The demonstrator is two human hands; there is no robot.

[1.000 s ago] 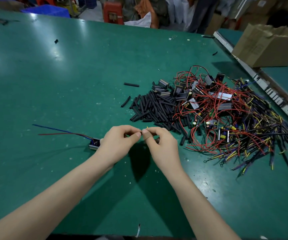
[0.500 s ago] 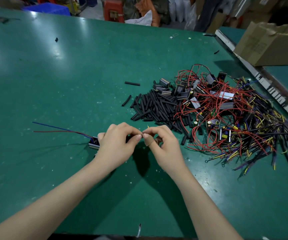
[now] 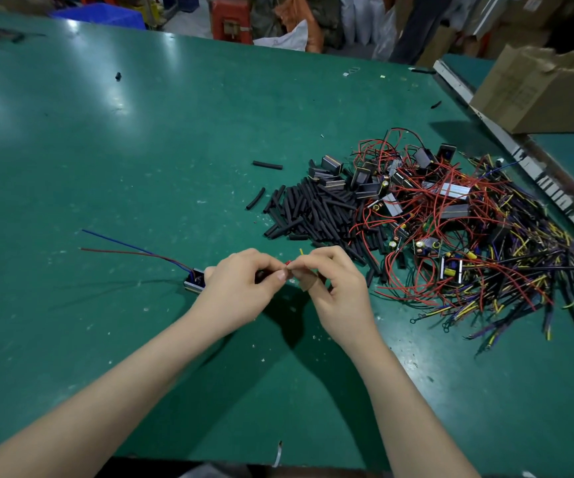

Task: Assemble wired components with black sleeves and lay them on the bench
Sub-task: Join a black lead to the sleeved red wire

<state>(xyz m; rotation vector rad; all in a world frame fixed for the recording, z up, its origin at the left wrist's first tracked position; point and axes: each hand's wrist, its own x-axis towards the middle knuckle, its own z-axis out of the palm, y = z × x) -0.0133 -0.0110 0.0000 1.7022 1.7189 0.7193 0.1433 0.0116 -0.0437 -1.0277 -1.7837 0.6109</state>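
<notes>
Two bare hands are seen meeting above the middle of a green-topped workbench. The left hand is curled, thumb and forefinger pinched on a short black sleeve, most of it hidden behind the fingers. The right hand is also curled, its fingertips pinching thin wire ends; one red tip and one yellow tip are seen poking out between the two hands. What the wires lead to cannot be made out.

Just left of the left hand, one small black box-shaped component lies on the bench, partly covered by the hand, with two leads, one blue wire and one dark red wire, trailing away to the left.

Beyond the hands, to the right, a heap of short black sleeves is seen, too many to count, with two strays lying apart at its left. Touching it is a tangle of red, yellow and black wires with small black and silver parts, also uncountable. One brown cardboard box is cut off at the right edge.

Compared with half a second ago, the fingertips are held closer, and the red and yellow tips are now exposed.
</notes>
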